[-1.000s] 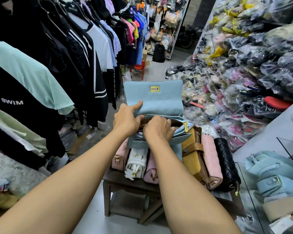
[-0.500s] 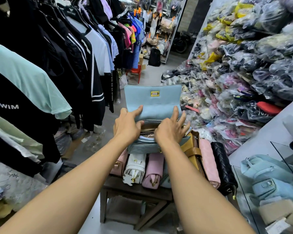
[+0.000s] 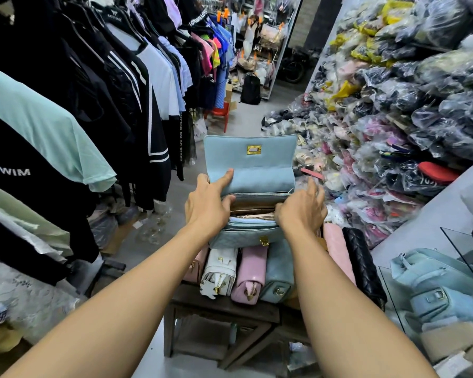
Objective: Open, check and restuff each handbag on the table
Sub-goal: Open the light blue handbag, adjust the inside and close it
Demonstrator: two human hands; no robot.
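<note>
Blue handbag (image 3: 251,233): it lies on top of the row of bags on the table (image 3: 221,309), with its flap (image 3: 250,159) thrown back upright, its gold clasp (image 3: 254,150) facing you and its mouth open.
Stuffing (image 3: 253,214): pale paper shows inside the mouth.
Your left hand (image 3: 206,205): it grips the bag's left end, thumb hooked on the rim, forefinger straight along the flap.
Your right hand (image 3: 301,211): it holds the right end, thumb tucked into the mouth, fingers spread past the corner.
On the table: a white bag (image 3: 220,268), a pink bag (image 3: 250,274) and a black quilted bag (image 3: 362,266).
Left of the table: hanging clothes (image 3: 107,91).
Right of the table: a heap of plastic-wrapped goods (image 3: 407,118).
</note>
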